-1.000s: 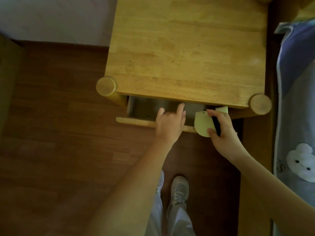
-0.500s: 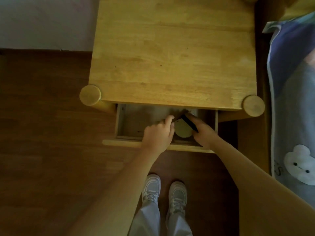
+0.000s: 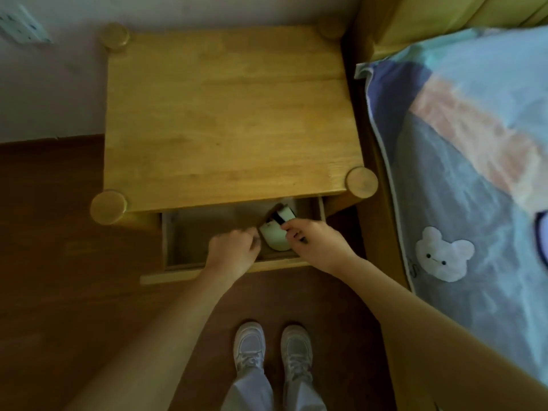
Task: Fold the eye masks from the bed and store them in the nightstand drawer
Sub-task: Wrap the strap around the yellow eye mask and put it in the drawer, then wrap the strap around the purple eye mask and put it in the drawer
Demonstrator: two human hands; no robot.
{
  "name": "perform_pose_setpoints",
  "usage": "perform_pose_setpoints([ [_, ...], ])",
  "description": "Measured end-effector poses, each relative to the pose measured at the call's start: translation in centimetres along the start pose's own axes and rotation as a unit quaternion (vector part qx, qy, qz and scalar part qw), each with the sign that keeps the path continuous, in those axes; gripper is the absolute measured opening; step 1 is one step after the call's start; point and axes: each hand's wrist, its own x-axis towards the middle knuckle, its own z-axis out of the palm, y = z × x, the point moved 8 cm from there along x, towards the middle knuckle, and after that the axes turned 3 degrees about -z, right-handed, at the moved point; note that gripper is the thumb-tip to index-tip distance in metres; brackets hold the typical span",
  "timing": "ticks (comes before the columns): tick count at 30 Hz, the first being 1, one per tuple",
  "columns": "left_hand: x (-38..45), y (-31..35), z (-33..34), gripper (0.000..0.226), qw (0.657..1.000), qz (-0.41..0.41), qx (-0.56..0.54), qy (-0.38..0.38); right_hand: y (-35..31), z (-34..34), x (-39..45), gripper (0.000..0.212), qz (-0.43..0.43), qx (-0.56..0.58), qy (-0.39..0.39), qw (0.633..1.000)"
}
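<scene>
Pale folded eye mask (image 3: 276,236) sits in the drawer (image 3: 189,232), right hand (image 3: 315,243) pinching it, left hand (image 3: 234,252) curled beside.

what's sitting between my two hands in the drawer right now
The head view shows the folded pale eye mask between your left hand and right hand, inside the open drawer. Its black strap points toward the back.

Eye mask (image 3: 277,237) in drawer (image 3: 189,232), right side
</scene>
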Motion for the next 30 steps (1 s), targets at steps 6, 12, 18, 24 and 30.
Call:
perform_pose_setpoints([
  [6,-0.3,4.8,-6.0,0.024,0.998,0.026,-0.014,-0.06,-0.6,-9.8,-6.4,0.028,-0.013,-0.011,0.099,0.995],
  [12,-1.2,17.0,-13.3,0.023,0.987,0.145,-0.053,-0.041,5.2,-18.2,-15.9,0.03,0.07,0.032,0.209,0.975],
  [18,-3.1,30.7,-14.7,0.027,0.971,0.23,-0.053,-0.032,11.9,-21.6,-24.8,0.033,0.149,0.078,0.283,0.944],
  [24,-5.2,43.6,-11.8,0.034,0.952,0.3,-0.038,-0.049,19.0,-22.5,-31.9,0.037,0.183,0.124,0.335,0.916],
  [30,-4.8,53.3,-6.0,0.041,0.924,0.372,0.021,-0.084,24.5,-22.2,-37.0,0.036,0.211,0.141,0.341,0.905],
])
